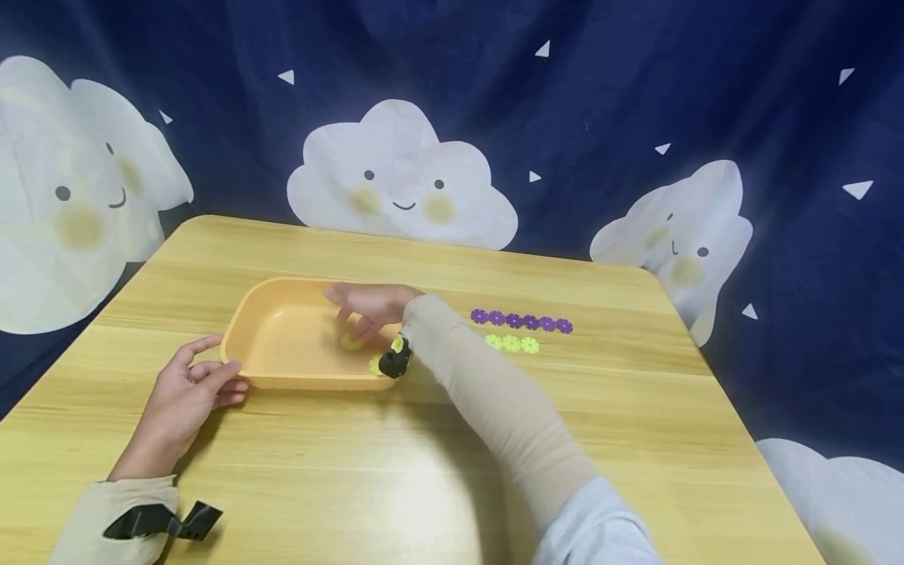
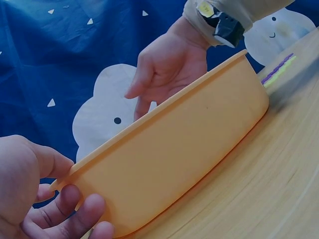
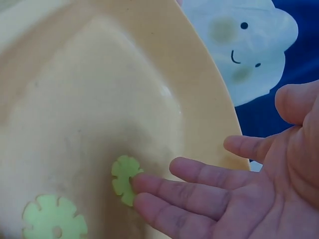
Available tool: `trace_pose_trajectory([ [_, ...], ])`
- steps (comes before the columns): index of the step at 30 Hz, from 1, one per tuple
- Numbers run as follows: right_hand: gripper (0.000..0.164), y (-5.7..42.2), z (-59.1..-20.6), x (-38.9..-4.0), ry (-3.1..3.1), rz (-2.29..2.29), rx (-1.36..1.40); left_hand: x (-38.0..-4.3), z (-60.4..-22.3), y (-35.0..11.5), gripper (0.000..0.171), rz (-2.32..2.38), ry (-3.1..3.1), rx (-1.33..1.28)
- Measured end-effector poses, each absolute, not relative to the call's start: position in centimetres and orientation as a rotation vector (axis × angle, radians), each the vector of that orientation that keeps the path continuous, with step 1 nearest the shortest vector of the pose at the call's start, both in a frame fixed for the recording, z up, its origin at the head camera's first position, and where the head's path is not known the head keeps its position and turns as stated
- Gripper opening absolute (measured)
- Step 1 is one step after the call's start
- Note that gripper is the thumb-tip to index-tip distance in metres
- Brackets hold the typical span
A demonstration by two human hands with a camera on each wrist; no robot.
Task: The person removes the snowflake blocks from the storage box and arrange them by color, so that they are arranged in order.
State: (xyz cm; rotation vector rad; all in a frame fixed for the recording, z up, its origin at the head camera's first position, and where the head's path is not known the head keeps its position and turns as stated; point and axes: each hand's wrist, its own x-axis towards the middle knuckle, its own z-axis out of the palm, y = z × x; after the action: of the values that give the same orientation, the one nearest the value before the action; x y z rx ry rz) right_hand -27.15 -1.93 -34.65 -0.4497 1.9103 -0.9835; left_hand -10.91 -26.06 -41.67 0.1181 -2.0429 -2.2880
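Observation:
An orange plastic tray [image 1: 282, 345] stands on the table, raised sides all round. My left hand [image 1: 187, 384] grips its left front corner, thumb on the rim and fingers against the outer wall. My right hand [image 1: 373, 302] reaches over the right side into the tray. In the right wrist view its fingers are extended, thumb apart, and the fingertips touch a yellow-green flower-shaped disc [image 3: 120, 185], which looks tilted. Another such disc [image 3: 54, 214] lies on the tray floor close by.
Right of the tray, a row of several purple flower discs [image 1: 531, 322] lies on the wooden table [image 1: 318, 471]. In front of it is a shorter row of yellow-green discs [image 1: 512, 344], partly behind the right forearm. A dark blue cloud-print curtain [image 1: 565, 110] hangs behind the table.

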Motion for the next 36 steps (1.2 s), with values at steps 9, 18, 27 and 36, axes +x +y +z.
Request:
trace_pose_trajectory([
  [9, 0.058, -2.9, -34.7, -27.8, 1.909, -1.011, -0.449, -10.9, -41.6, -26.2, 0.042, -2.286, -2.051, 0.117],
  [18, 0.048, -3.4, -35.1, -28.3, 1.988, -0.95, -0.597, -10.8, -41.6, -26.0, 0.041, -2.284, -2.058, 0.118],
  [27, 0.036, -3.6, -35.6, -29.2, 2.315, -0.266, -1.102, -10.8, -41.6, -26.0, 0.04, -2.27, -2.072, 0.129],
  [36, 0.035, -3.7, -36.0, -29.3, 2.349, -0.144, -1.103, -10.7, -41.6, -26.0, 0.039, -2.271, -2.069, 0.126],
])
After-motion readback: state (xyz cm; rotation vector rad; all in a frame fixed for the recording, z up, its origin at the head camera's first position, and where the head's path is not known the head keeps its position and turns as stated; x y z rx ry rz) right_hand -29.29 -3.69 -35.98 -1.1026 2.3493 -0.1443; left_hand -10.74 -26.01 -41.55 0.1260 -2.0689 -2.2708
